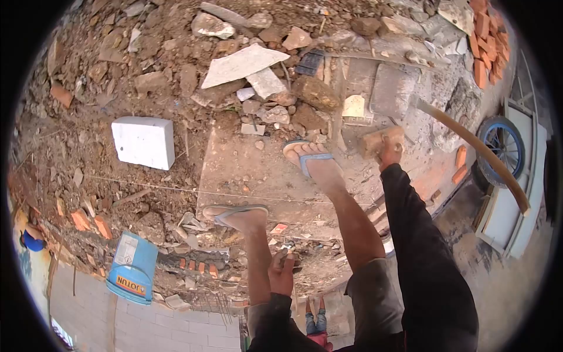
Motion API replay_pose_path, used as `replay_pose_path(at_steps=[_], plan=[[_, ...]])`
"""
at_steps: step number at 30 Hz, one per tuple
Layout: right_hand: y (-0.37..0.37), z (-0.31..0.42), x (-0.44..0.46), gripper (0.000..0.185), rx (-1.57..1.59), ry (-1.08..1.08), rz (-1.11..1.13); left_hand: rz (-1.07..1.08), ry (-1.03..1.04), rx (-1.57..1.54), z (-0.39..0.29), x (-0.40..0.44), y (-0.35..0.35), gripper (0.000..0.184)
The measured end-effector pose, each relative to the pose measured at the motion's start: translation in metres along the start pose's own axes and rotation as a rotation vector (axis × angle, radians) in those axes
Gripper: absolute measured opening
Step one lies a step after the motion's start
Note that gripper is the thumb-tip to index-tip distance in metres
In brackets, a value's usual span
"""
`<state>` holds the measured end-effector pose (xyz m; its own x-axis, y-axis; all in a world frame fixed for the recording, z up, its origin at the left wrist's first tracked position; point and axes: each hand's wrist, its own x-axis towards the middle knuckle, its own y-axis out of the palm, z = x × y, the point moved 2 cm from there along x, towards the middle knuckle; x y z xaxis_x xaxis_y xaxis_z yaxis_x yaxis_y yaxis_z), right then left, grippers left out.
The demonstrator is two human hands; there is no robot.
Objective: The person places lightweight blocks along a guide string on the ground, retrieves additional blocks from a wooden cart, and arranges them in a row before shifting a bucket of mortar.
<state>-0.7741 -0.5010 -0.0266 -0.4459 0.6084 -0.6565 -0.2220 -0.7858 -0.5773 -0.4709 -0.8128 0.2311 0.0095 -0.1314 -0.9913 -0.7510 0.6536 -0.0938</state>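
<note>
My right hand (390, 154) grips the end of a rough brown stone block (372, 142), to the right of my sandalled foot (319, 161). My left hand (282, 274) is low, beside my other leg, with its fingers curled in. Something small and dull may be in it, but I cannot make it out. A thin string (234, 193) runs across the ground by my feet. Left of them lies a white block (143, 142). Broken flat slabs (243, 64) and stones rest on the soil ahead.
A long curved wooden handle (475, 146) leans at the right, near a wheelbarrow's blue-rimmed wheel (502, 146). Red bricks (489, 44) are piled at the upper right. A blue bucket (132, 267) stands lower left. Another person (316, 325) is at the bottom. Rubble covers much of the ground.
</note>
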Motion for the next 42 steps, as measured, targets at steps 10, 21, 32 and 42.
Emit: replay_pose_path(at_steps=[10, 21, 32, 42], plan=[[-0.023, 0.115, -0.22, 0.071, 0.163, 0.456, 1.031, -0.083, 0.152, 0.233, 0.03, 0.009, -0.024, 0.04], [0.388, 0.084, -0.451, 0.072, -1.337, -1.09, 1.448, 0.177, 0.084, -0.301, 0.024, 0.026, -0.032, 0.033], [0.586, -0.09, -0.556, 0.068, -2.036, -2.043, 1.335, 0.347, -0.015, -0.9, -0.043, 0.025, -0.092, 0.035], [0.592, -0.102, -0.571, 0.066, -2.201, -2.272, 1.319, 0.402, -0.01, -0.958, -0.064, 0.029, -0.107, 0.031]])
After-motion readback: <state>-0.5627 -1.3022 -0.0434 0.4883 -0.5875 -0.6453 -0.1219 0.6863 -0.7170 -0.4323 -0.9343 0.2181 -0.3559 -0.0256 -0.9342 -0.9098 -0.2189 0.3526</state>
